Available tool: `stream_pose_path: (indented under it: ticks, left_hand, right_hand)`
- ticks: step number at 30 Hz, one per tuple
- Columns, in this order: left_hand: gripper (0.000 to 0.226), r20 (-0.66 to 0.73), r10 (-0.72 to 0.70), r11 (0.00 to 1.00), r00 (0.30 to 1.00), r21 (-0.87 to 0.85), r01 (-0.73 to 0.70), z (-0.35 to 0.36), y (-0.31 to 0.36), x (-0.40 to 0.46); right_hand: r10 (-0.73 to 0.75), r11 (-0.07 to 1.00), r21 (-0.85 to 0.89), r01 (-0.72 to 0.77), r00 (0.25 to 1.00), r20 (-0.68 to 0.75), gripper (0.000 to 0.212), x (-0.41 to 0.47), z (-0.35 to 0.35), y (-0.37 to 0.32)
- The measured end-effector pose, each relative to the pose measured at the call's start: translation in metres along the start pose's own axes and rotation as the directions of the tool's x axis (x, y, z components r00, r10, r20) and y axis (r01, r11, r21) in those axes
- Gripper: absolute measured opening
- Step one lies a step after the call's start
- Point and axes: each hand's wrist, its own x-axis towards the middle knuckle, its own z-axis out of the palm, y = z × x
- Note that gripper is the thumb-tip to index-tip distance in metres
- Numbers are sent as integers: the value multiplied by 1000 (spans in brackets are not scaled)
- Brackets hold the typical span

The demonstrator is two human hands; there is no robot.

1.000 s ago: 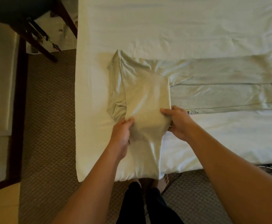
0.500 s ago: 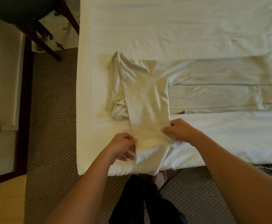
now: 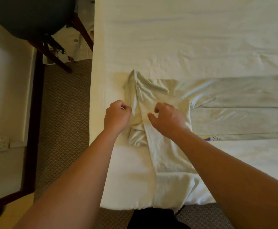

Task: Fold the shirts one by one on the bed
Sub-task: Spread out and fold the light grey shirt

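Near edge of bed (image 3: 126,179): shirt (image 3: 168,154) sleeve draped over it. Left hand (image 3: 116,115) – fingers curled, pinching shirt's left fold. Right hand (image 3: 168,119) – fingers bent, on fabric; grip cannot be told. Shirt body runs twd right edge.

Soft, warm, fairly dim indoor light, yellowish cast overall. White bed sheet (image 3: 184,38) brightest area, mild washout, no hard glare. Faint soft shadows in sheet creases and beside shirt (image 3: 234,100). Forearms near bottom edge large, slightly soft. Wide-angle bending at frame edges. Dark chair (image 3: 29,17) top left underexposed, detail lost.
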Motion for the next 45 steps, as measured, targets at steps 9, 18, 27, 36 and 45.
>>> stream_pose_path:
  ticks: [9,18,27,36,45]
  left_hand:
    - [48,19,155,976,988,151,-156,1,18,112]
    - [14,193,167,959,967,195,-205,7,44,159]
    - [7,137,185,951,973,225,-212,0,44,161]
    - [21,71,47,998,996,29,-49,1,42,153]
    - [16,-101,243,929,965,312,-201,17,32,150]
  right_hand:
    - [19,987,-158,-7,997,75,26,80,16,-45]
    - [57,987,-159,-34,988,140,25,89,13,-39]
    - [78,991,-125,-36,932,354,18,103,9,-53]
    - [214,917,340,-207,977,17,15,113,-18,-8]
    - [287,954,100,-282,957,-43,20,133,-26,53]
